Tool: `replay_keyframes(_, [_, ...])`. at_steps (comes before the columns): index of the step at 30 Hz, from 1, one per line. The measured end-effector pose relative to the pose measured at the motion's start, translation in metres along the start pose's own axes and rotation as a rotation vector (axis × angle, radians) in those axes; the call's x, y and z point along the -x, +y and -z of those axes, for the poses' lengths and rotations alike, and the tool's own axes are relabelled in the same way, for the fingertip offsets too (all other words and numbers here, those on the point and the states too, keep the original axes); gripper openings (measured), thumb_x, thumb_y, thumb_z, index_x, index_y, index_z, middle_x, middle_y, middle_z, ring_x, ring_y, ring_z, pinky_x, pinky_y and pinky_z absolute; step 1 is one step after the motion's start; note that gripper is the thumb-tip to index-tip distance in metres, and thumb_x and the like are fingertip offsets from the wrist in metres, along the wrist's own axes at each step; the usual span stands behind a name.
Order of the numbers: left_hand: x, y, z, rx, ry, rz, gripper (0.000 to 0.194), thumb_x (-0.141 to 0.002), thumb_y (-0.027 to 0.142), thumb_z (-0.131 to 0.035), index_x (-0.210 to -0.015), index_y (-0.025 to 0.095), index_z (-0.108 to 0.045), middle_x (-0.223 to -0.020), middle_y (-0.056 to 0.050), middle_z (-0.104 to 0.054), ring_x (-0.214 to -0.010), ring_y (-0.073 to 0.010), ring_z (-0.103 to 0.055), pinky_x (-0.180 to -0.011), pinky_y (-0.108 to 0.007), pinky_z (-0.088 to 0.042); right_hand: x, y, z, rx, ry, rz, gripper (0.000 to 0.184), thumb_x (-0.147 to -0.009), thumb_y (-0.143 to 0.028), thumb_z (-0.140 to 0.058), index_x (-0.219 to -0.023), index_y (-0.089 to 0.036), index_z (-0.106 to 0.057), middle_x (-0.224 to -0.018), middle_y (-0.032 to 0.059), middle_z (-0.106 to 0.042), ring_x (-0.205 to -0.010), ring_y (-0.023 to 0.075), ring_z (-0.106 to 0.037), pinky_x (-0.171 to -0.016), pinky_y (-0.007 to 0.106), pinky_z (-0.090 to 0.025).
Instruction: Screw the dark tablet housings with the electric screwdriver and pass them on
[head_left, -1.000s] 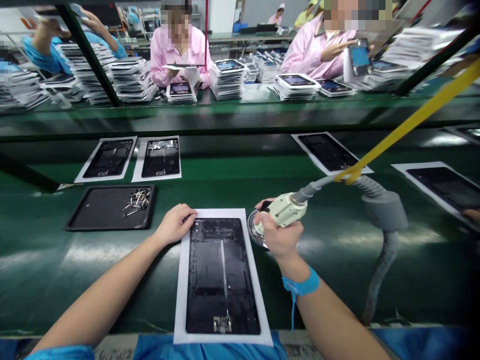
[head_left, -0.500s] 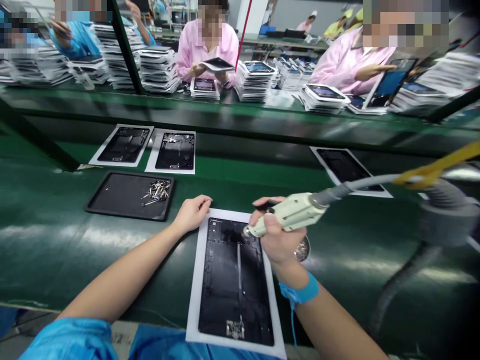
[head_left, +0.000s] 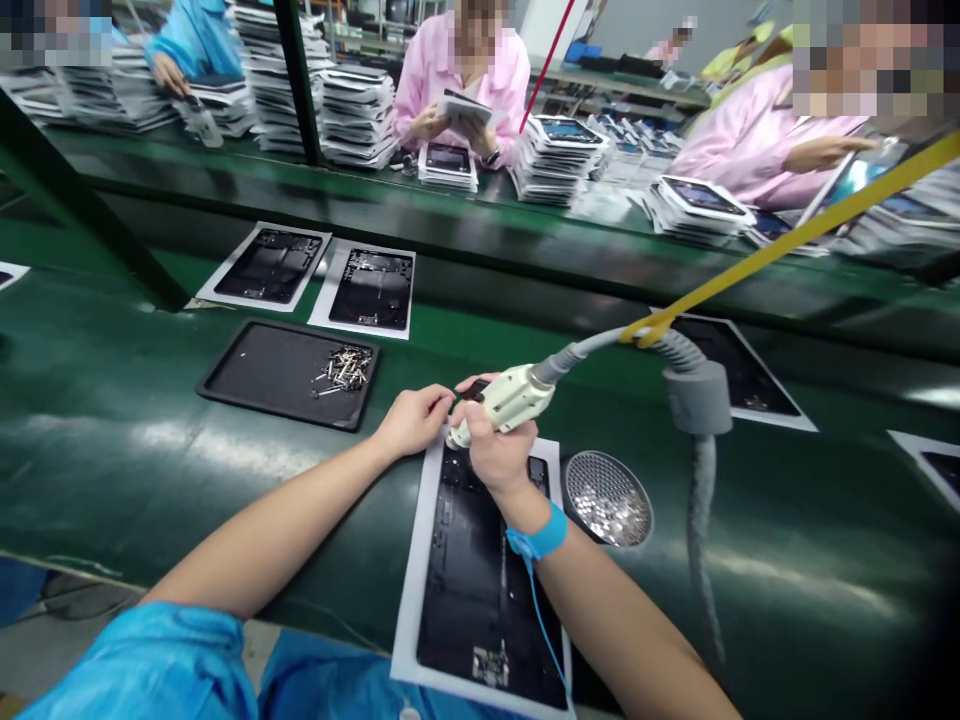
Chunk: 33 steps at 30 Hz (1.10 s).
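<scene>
A black tablet housing [head_left: 461,590] lies on a white sheet [head_left: 411,610] in front of me. My right hand [head_left: 499,450] is wrapped round a pale electric screwdriver [head_left: 517,398], its tip over the housing's top left corner. A blue wrist strap [head_left: 541,535] is round the right wrist. My left hand [head_left: 416,418] rests at the sheet's top left edge, close to the screwdriver. Its fingers are curled and pinched together; whatever may be between them is too small to make out. A round dish of small shiny screws [head_left: 609,500] sits right of the housing.
A black tray [head_left: 262,385] with small metal parts is at left. Two housings on sheets [head_left: 266,265] lie behind it, another [head_left: 739,365] at right. The screwdriver's grey cable [head_left: 701,500] hangs from a yellow strap [head_left: 810,235]. Co-workers handle tablets beyond a green rail.
My right hand has carried the screwdriver leftward, from the housing's upper right to its top left corner, close to my left hand. The screw dish is now uncovered. The view has shifted.
</scene>
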<state>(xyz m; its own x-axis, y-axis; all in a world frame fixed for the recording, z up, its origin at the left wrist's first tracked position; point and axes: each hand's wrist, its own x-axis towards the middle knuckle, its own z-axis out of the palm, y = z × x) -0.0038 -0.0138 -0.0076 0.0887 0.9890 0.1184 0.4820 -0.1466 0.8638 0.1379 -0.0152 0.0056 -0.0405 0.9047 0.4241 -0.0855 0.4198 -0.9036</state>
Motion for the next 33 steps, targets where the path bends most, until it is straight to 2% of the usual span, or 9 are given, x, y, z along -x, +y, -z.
replay_keyframes(4, [0.0,0.0,-0.001,0.022,-0.017,-0.013,0.022,-0.096,0.022,-0.052,-0.092,0.017,-0.072,-0.074,0.001,-0.069,-0.067,-0.012,-0.058,-0.064,-0.021,-0.039,0.003,0.004,0.001,0.018,0.002,0.0,0.02,-0.088,-0.035,-0.074,-0.1,-0.02,-0.069,-0.088,0.0052,-0.074,-0.08,0.0211,-0.074,-0.071,0.036,-0.064])
replay_keyframes(8, [0.0,-0.001,0.0,0.015,-0.019,0.008,0.019,-0.094,0.021,-0.054,-0.084,0.017,-0.069,-0.066,0.003,-0.063,-0.063,-0.0112,-0.055,-0.061,-0.021,-0.036,0.005,0.007,0.0,0.033,-0.009,0.009,0.024,-0.088,-0.036,-0.073,-0.104,-0.021,-0.066,-0.086,0.0032,-0.073,-0.068,0.0182,-0.071,-0.068,0.035,-0.064])
replay_keyframes(11, [0.0,0.0,0.0,0.02,-0.021,0.008,0.018,-0.094,0.021,-0.054,-0.082,0.017,-0.067,-0.066,0.003,-0.062,-0.062,-0.0113,-0.054,-0.06,-0.021,-0.035,0.005,0.009,0.0,0.058,0.012,0.015,0.026,-0.088,-0.039,-0.074,-0.104,-0.021,-0.065,-0.086,0.0033,-0.073,-0.07,0.0189,-0.072,-0.067,0.035,-0.064])
replay_keyframes(16, [0.0,0.0,0.0,0.005,-0.015,0.002,0.021,-0.096,0.022,-0.051,-0.086,0.018,-0.069,-0.07,0.002,-0.066,-0.064,-0.0123,-0.057,-0.061,-0.022,-0.037,0.004,0.009,-0.001,0.011,0.019,-0.038,0.027,-0.088,-0.039,-0.074,-0.106,-0.02,-0.067,-0.084,0.0039,-0.074,-0.075,0.021,-0.074,-0.071,0.038,-0.066])
replay_keyframes(23, [-0.001,-0.001,0.003,-0.004,-0.028,-0.001,0.022,-0.098,0.025,-0.051,-0.091,0.019,-0.071,-0.079,0.0,-0.073,-0.072,-0.0151,-0.065,-0.067,-0.023,-0.045,-0.002,-0.004,0.001,0.021,-0.001,0.005,0.023,-0.087,-0.034,-0.074,-0.104,-0.02,-0.068,-0.091,0.0051,-0.076,-0.074,0.0193,-0.075,-0.064,0.032,-0.064])
replay_keyframes(25, [-0.001,-0.004,0.005,-0.024,-0.021,0.005,0.024,-0.099,0.028,-0.05,-0.097,0.019,-0.072,-0.079,0.0,-0.073,-0.07,-0.0153,-0.066,-0.069,-0.025,-0.048,-0.006,-0.019,0.013,-0.03,0.044,0.039,0.022,-0.088,-0.031,-0.073,-0.107,-0.021,-0.066,-0.097,0.0048,-0.077,-0.069,0.0172,-0.074,-0.059,0.03,-0.062])
replay_keyframes(27, [0.0,-0.008,0.006,-0.084,-0.005,-0.012,0.026,-0.101,0.028,-0.048,-0.103,0.019,-0.072,-0.081,-0.001,-0.074,-0.072,-0.0161,-0.066,-0.073,-0.026,-0.051,-0.011,-0.036,0.032,-0.074,0.153,0.084,0.02,-0.088,-0.029,-0.073,-0.105,-0.022,-0.065,-0.097,0.003,-0.076,-0.061,0.0147,-0.072,-0.055,0.029,-0.06])
replay_keyframes(30, [0.001,-0.007,0.004,-0.272,0.01,-0.135,0.027,-0.101,0.024,-0.047,-0.105,0.019,-0.073,-0.096,-0.007,-0.074,-0.091,-0.0201,-0.068,-0.087,-0.032,-0.053,-0.015,-0.057,0.07,-0.087,0.323,0.113,0.021,-0.084,-0.031,-0.078,-0.097,-0.02,-0.065,-0.087,0.001,-0.074,-0.052,0.0126,-0.066,-0.048,0.027,-0.056])
replay_keyframes(33, [-0.001,0.006,-0.008,-0.51,-0.065,-0.264,0.026,-0.098,0.03,-0.057,-0.116,0.019,-0.071,-0.116,-0.013,-0.069,-0.108,-0.0266,-0.063,-0.097,-0.04,-0.051,-0.014,-0.061,0.107,-0.113,0.425,0.075,0.034,-0.077,-0.033,-0.082,-0.103,-0.021,-0.063,-0.081,-0.0014,-0.072,-0.044,0.0101,-0.06,-0.041,0.024,-0.049])
